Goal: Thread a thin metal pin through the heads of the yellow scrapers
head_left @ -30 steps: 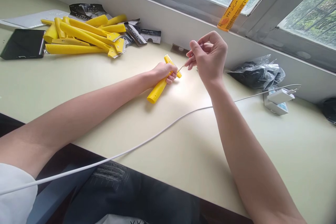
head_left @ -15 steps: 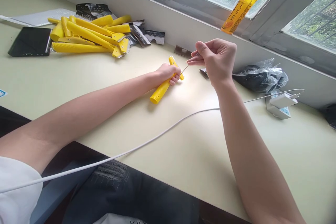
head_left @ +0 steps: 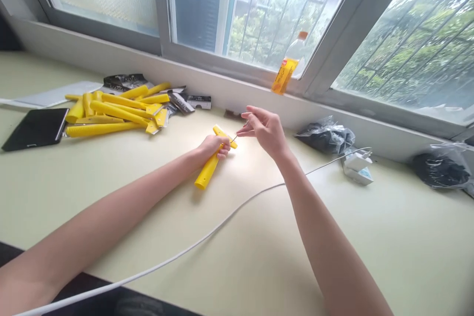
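Near the middle of the table, my left hand (head_left: 215, 148) is wrapped round a yellow T-shaped scraper (head_left: 207, 171), its handle pointing down toward me and its head up beyond the fingers. To the right and slightly above, my right hand (head_left: 264, 131) pinches a thin metal rod (head_left: 234, 139). The rod slants down to the scraper's head beside my left fingers. Its far tip is too small to make out.
Several yellow scrapers (head_left: 111, 111) lie piled at the left, beside a black tablet-like device (head_left: 35, 128). A white cable (head_left: 222, 222) crosses the table to a white charger (head_left: 358, 162). An orange bottle (head_left: 285, 74) stands by the window; bagged black items (head_left: 326, 137) lie right.
The view has tilted up, showing more window, and the objects sit lower and further left in the picture. Both hands keep about the same hold on the scraper and the rod.
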A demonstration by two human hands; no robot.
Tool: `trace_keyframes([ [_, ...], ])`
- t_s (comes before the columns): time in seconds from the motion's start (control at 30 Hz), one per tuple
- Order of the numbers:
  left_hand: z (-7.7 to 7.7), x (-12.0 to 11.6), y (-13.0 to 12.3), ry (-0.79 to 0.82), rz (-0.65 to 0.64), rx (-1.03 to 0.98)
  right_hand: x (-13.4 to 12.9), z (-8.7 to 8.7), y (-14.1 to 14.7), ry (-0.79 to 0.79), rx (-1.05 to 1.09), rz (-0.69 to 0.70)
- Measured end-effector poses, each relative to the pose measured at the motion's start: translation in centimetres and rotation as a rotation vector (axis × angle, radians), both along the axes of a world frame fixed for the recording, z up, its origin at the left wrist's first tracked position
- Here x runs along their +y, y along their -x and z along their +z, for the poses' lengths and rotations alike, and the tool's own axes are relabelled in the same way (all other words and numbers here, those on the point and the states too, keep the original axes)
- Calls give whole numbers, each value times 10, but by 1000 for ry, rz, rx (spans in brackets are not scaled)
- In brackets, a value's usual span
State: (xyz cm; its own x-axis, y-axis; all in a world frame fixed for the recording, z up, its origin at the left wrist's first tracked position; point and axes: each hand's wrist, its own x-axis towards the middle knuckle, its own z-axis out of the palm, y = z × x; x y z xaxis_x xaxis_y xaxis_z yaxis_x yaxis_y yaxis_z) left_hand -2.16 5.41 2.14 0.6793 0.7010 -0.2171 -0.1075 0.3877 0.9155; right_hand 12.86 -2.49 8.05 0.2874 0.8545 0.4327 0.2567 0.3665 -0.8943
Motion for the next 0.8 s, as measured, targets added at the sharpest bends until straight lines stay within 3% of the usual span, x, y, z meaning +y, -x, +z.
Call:
trace_keyframes([
  [0.1,-1,1,1,11,7,-10,-6,8,-3,65,-4,79],
  [0.3,-11,10,-1,30,37,9,-8,5,-1,37,-76,-21],
  [0.43,-14,14,-2,20,20,7,-4,0,4,15,-14,-48],
  [0.8,-3,3,6,6,11,8,-6,5,5,-20,43,-73],
])
